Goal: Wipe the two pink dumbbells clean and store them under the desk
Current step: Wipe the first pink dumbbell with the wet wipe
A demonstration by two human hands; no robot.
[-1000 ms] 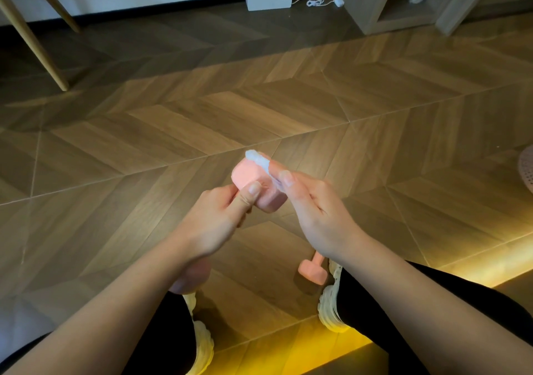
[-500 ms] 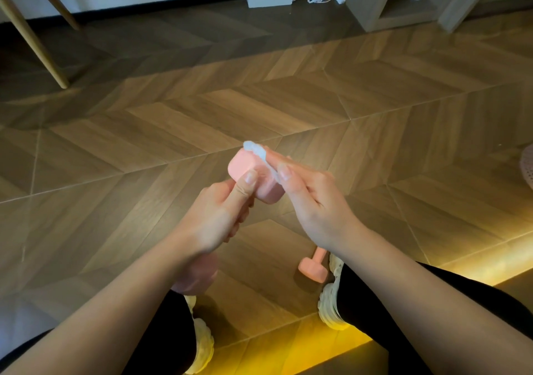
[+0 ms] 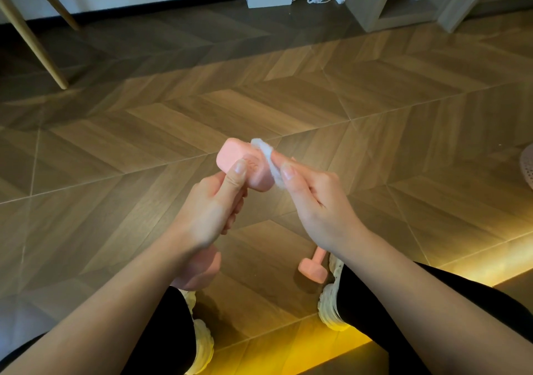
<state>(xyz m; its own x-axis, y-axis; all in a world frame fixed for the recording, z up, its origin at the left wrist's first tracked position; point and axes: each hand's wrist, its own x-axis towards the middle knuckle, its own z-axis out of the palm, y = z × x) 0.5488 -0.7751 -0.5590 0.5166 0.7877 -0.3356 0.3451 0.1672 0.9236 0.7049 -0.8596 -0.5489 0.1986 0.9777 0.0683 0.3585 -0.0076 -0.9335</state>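
While wide herringbone wood floor [image 3: 288,101] lies open ahead, left hand [image 3: 210,210] is wrapped shut on the handle of a pink square-ended dumbbell [image 3: 245,167], long axis tilted up and away. Right hand [image 3: 317,201] pinches a white wipe pad [image 3: 268,158] against its upper end. Second pink dumbbell [image 3: 313,268] lies on the floor just beside the right white shoe [image 3: 331,302].

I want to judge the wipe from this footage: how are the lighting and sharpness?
Head view: dim room; warm yellow glow along the bottom edge; held dumbbell and white wipe fairly sharp in the left hand and right hand; second dumbbell in shade; wide-angle lens bends floor lines.
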